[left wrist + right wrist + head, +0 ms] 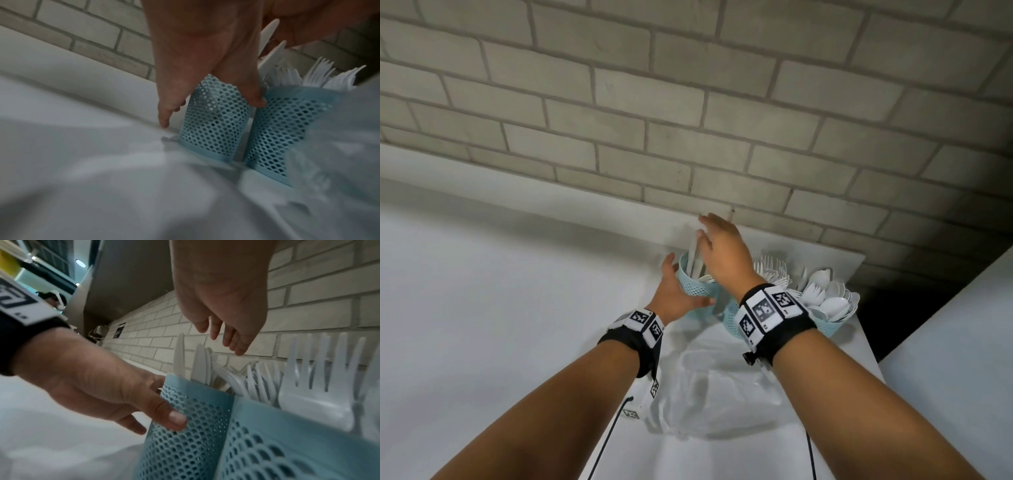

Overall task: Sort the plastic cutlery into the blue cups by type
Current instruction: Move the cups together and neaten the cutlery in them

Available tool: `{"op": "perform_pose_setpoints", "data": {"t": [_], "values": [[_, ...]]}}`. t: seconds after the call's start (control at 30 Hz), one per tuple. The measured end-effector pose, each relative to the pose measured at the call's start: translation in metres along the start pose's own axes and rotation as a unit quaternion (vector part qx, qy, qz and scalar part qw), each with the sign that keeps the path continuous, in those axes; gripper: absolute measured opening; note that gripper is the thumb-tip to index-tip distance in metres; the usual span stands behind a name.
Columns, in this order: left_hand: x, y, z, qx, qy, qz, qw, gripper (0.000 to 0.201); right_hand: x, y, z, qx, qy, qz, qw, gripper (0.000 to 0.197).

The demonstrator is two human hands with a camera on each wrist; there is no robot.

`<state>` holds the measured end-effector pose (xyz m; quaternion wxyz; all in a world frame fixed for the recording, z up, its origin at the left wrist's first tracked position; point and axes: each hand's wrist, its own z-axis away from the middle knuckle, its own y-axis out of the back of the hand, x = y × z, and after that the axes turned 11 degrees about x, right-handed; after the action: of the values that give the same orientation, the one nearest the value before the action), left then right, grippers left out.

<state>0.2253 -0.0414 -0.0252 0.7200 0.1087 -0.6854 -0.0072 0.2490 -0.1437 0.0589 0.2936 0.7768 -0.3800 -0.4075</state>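
Observation:
Three blue mesh cups stand at the table's back right corner, by the wall. The knife cup [700,291] [185,443] is the leftmost, with white knives [693,257] [200,363] upright in it. My left hand [688,281] [166,400] holds this cup, thumb on its front and fingers round its far left side. My right hand [703,228] [220,339] hovers just above the knife tips, fingers relaxed and empty. The middle cup [731,317] [287,443] holds forks [770,267] [314,386]. The right cup [832,325] holds spoons [828,298].
A crumpled clear plastic bag [722,383] lies on the white table in front of the cups. The brick wall [688,120] rises right behind them. A dark gap [876,308] separates the table's right edge from another white surface [962,342].

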Motion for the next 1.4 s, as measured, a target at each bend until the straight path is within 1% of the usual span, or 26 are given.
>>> {"op": "perform_pose_setpoints", "data": {"t": [0.07, 0.13, 0.17, 0.23, 0.33, 0.4, 0.5, 0.57, 0.63, 0.73, 0.83, 0.93, 1.0, 1.07, 1.13, 1.23, 1.3, 1.33, 1.37, 1.4], "values": [[-0.002, -0.004, -0.005, -0.006, -0.015, 0.001, 1.0, 0.13, -0.002, -0.005, 0.003, -0.077, 0.036, 0.072, 0.994, 0.047], [-0.002, -0.007, -0.007, -0.005, -0.032, -0.013, 0.999, 0.126, -0.001, -0.012, 0.007, -0.149, 0.032, 0.114, 0.982, 0.049], [-0.002, -0.008, -0.008, 0.003, -0.04, -0.021, 0.999, 0.124, -0.002, -0.014, 0.009, -0.172, 0.016, 0.117, 0.978, 0.049], [-0.003, -0.01, -0.01, 0.017, -0.053, -0.028, 0.998, 0.12, -0.002, -0.016, 0.008, -0.186, -0.002, 0.113, 0.976, 0.048], [-0.006, -0.009, -0.01, 0.038, -0.062, -0.036, 0.997, 0.111, -0.007, -0.009, 0.008, -0.171, 0.012, 0.108, 0.979, 0.045], [-0.01, -0.005, -0.011, 0.051, -0.063, -0.046, 0.996, 0.103, -0.013, -0.001, 0.013, -0.124, 0.012, 0.07, 0.99, 0.044], [-0.024, 0.002, -0.014, 0.051, -0.063, -0.038, 0.996, 0.099, -0.023, 0.009, 0.031, -0.06, -0.025, 0.003, 0.998, 0.045], [-0.027, 0.009, -0.011, 0.059, -0.053, -0.038, 0.996, 0.095, -0.026, 0.009, 0.045, -0.047, -0.042, -0.019, 0.998, 0.056], [-0.028, 0.014, -0.005, 0.069, -0.04, -0.032, 0.996, 0.087, -0.027, 0.004, 0.058, -0.04, -0.062, -0.047, 0.996, 0.072], [-0.026, 0.02, 0.004, 0.089, -0.045, -0.011, 0.995, 0.076, -0.029, -0.005, 0.071, -0.029, -0.082, -0.084, 0.993, 0.094], [-0.026, 0.02, 0.01, 0.094, -0.05, -0.005, 0.994, 0.072, -0.033, -0.013, 0.072, -0.003, -0.082, -0.096, 0.992, 0.104], [-0.031, 0.023, 0.01, 0.114, -0.042, 0.024, 0.992, 0.076, -0.033, -0.019, 0.07, 0.027, -0.093, -0.109, 0.989, 0.109], [-0.035, 0.025, 0.009, 0.107, -0.037, 0.031, 0.993, 0.072, -0.031, -0.024, 0.07, 0.023, -0.104, -0.134, 0.985, 0.115], [-0.035, 0.023, 0.01, 0.091, -0.046, 0.012, 0.995, 0.068, -0.032, -0.027, 0.069, -0.006, -0.101, -0.16, 0.982, 0.12], [-0.033, 0.019, 0.012, 0.075, -0.067, -0.015, 0.995, 0.075, -0.033, -0.029, 0.062, -0.017, -0.105, -0.183, 0.977, 0.122], [-0.028, 0.014, 0.012, 0.064, -0.095, -0.072, 0.991, 0.081, -0.033, -0.027, 0.043, -0.017, -0.15, -0.236, 0.96, 0.126], [-0.026, 0.011, 0.011, 0.062, -0.1, -0.073, 0.99, 0.087, -0.033, -0.03, 0.032, -0.043, -0.158, -0.251, 0.954, 0.13], [-0.025, 0.009, 0.011, 0.062, -0.106, -0.076, 0.989, 0.082, -0.033, -0.032, 0.029, -0.06, -0.151, -0.244, 0.956, 0.128], [-0.025, 0.008, 0.01, 0.057, -0.104, -0.079, 0.99, 0.077, -0.033, -0.036, 0.028, -0.07, -0.14, -0.231, 0.96, 0.121], [-0.026, 0.007, 0.007, 0.051, -0.099, -0.078, 0.991, 0.075, -0.032, -0.04, 0.027, -0.067, -0.131, -0.223, 0.964, 0.107]]}}
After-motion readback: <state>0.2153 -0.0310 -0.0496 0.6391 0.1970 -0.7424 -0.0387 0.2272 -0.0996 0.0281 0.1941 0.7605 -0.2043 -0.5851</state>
